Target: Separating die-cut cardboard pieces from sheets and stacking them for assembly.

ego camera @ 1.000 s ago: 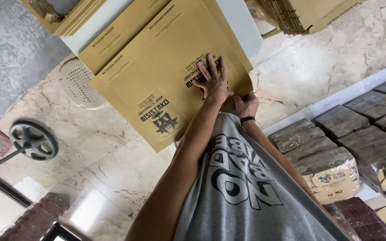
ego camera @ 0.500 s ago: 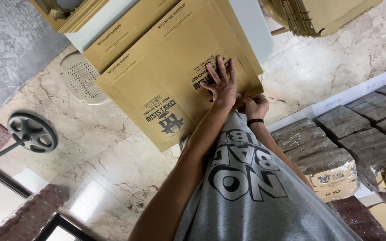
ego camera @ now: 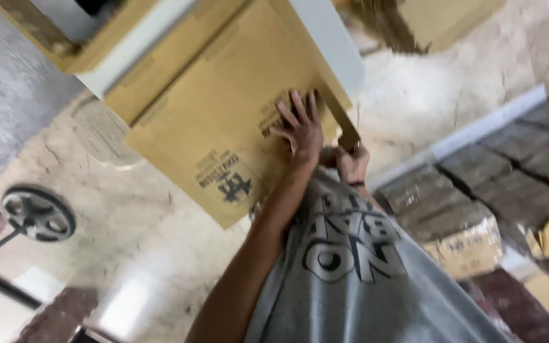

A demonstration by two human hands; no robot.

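A large flat brown cardboard box with dark print leans in front of me above the marble floor. My left hand lies flat on its face, fingers spread, and presses near the lower right corner. My right hand, a dark band on its wrist, is closed around the box's lower right edge next to a folded flap. My grey printed shirt fills the bottom of the view. The whole frame is blurred by motion.
A white panel and more cardboard stand behind the box. A grey wheel on a rod sits at the left, with a round white grille near it. Several wrapped brown bundles lie at the right.
The view has swung and blurred. The box has tilted and slid slightly, with both hands staying on its lower right corner.
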